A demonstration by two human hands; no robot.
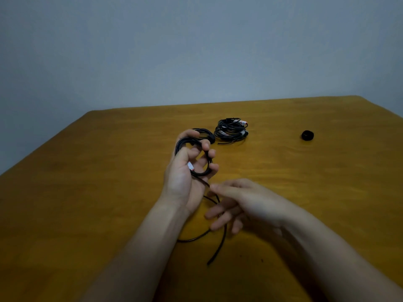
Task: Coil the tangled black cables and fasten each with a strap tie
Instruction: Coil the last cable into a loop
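step: winding a black cable into a coil (188, 140); not yet tied.
left hand (185, 171): raised above the table (87, 192), palm to camera, fingers curled through the loops and clamped on them; white connector (190, 165) sits against the palm.
right hand (244, 201): low, near the wrist of the other hand, motion-blurred; fingers straight and spread, no grip visible. Cable passes beneath them.
loose tail (222, 244): runs from the coil under the right hand, curves across the table, free end near the camera.
how-to: feed the tail up with light tension, match each new loop to the existing ones, let the cable twist freely so it lies flat. Clamp all turns before reaching for a tie.
finished coil (204, 130): on the table just behind the left hand, looks already strapped.
bundle (231, 130): more black cables with white connectors, beside that coil, probably unsorted.
strap roll (308, 135): far right, well apart; reaching it needs a free right hand.
risk: tail loops cross each other on the table and could knot when pulled.
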